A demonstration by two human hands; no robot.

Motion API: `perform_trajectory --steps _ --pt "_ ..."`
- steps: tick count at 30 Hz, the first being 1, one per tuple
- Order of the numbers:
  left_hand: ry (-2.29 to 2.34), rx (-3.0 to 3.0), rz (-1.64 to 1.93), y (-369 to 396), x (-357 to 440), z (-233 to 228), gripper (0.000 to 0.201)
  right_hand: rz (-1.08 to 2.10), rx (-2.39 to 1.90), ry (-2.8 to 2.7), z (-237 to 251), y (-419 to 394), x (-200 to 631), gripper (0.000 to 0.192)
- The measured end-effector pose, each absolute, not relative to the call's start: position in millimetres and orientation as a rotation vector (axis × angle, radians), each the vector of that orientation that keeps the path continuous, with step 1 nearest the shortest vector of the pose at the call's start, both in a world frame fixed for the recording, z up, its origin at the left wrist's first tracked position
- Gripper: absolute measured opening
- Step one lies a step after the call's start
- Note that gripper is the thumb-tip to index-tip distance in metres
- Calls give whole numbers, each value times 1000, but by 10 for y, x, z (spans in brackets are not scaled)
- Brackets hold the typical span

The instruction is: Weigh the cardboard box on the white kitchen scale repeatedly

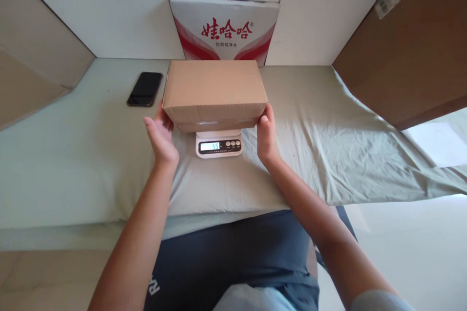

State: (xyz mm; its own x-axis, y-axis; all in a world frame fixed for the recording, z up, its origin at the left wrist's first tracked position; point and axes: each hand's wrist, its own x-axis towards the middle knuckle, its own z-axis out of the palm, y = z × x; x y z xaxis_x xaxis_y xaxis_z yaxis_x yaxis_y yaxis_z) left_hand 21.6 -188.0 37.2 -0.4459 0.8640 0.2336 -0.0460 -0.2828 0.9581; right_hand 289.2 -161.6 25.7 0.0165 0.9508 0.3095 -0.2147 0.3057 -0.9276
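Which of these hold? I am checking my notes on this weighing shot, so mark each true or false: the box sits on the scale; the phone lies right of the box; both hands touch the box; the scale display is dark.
1. The cardboard box sits on the scale: true.
2. The phone lies right of the box: false, it lies to its left on the cloth.
3. The left hand and right hand both touch the box: true, one at each end.
4. The display is dark: false, it is lit and shows digits.

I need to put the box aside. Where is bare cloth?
Free: the green cloth right of the cardboard box, up to the big brown carton; also left, below the phone. Crowded: around the scale between both hands.
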Motion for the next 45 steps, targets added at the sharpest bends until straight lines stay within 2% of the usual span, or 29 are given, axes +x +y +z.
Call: perform_trajectory --steps 3,11,23,28,35,45 --pt "1331 1048 1814 -1839 271 367 104 1070 -876 -1179 257 -1593 2920 85" --pt "1191 1059 1848 -1791 364 399 94 1043 -895 -1241 305 -1559 2932 91" --pt "1302 1103 1776 -1779 317 403 104 1036 -882 -1256 354 -1567 2933 92" --pt "1195 1084 1836 -1766 324 391 94 1044 -893 -1241 346 -1539 2960 92" --pt "1214 1086 1860 -1771 336 391 94 1042 -888 -1218 290 -1498 2979 87" --pt "1234 1078 1849 -1795 342 432 97 1070 -893 -1186 284 -1503 2973 90"
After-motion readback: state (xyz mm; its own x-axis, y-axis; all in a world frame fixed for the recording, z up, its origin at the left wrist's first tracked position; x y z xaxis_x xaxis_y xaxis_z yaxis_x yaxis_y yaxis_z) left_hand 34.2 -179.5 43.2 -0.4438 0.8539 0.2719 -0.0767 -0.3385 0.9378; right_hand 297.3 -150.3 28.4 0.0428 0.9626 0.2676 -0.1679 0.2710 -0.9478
